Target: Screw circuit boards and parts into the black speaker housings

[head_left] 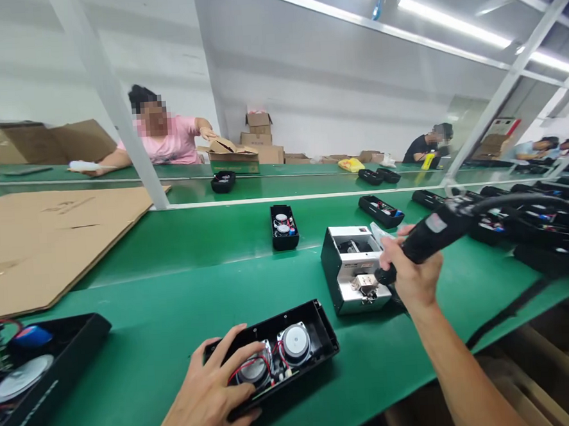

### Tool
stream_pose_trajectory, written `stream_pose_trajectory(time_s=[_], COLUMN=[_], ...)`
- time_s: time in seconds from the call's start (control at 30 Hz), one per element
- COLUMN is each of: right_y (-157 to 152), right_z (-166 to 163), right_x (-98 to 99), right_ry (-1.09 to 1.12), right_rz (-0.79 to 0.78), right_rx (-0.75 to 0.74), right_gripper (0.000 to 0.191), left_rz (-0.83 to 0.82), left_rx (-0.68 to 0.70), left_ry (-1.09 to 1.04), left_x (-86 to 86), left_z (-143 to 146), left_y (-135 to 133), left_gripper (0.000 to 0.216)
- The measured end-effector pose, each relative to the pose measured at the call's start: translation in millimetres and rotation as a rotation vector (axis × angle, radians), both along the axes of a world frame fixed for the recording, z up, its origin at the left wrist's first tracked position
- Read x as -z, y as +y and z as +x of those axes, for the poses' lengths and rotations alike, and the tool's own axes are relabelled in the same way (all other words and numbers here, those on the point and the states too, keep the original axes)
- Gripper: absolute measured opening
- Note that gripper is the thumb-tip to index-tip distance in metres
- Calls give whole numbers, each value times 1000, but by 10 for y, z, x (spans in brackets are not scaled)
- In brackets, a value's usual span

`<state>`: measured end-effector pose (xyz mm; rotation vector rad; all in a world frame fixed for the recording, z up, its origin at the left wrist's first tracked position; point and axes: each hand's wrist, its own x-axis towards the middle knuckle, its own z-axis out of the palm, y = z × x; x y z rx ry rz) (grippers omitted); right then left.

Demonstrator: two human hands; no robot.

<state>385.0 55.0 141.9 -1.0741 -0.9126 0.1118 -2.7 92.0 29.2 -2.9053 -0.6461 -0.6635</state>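
My left hand (213,391) rests on the near end of an open black speaker housing (316,336) lying on the green belt, fingers spread over one of its two round drivers and its red wires. My right hand (411,273) is wrapped round a black electric screwdriver (434,229) with a thick cable running off to the right. The driver's tip points down at the outlet of a silver screw feeder box (353,266) that stands just beyond the housing.
Another open housing (38,369) lies at the near left. Flat cardboard (49,240) covers the left of the green conveyor belt (174,297). More housings (284,226) sit further along. A person in pink (169,140) handles a carton across the line; others work at far right.
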Motion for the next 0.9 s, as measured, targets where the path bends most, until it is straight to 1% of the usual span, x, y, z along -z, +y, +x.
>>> stream_pose_trajectory(time_s=[0.1,0.17,0.27,0.33,0.4,0.5,0.57,0.63,0.7,0.73,0.83,0.9], right_y=[59,28,-112,-247,-388,-568,-652,-695,-687,-662,-538,-458], right_z=[-13,-50,-148,-228,-321,-528,-736,-985,-1239,-1355,-1635,-1758], right_x=[81,113,137,143,124,27,-60,-127,-153,-149,-84,-22], right_ry=[-43,-35,37,76,96,152,213,272,304,294,199,131], right_rz=[-143,-248,-401,-457,-434,-266,-161,-104,-85,-73,-49,-58], right_rx=[-56,-126,-264,-341,-397,-532,-617,-632,-648,-688,-856,-890], right_gripper=[31,33,38,42,43,37,29,24,19,16,12,12], left_rz=[-41,-73,-139,-183,-217,-271,-301,-316,-321,-322,-319,-317], left_rx=[-13,-25,-32,-29,-28,-49,-68,-68,-61,-61,-73,-76], left_ry=[-27,-47,-49,-58,-65,-21,8,16,20,27,58,70], left_x=[48,73,86,72,38,-39,-83,-104,-104,-100,-92,-93], left_z=[53,58,52,53,57,65,70,74,77,76,72,71], left_y=[-9,-24,-44,-56,-73,-111,-136,-154,-164,-168,-185,-199], left_gripper=[10,12,14,12,10,10,11,15,18,18,16,16])
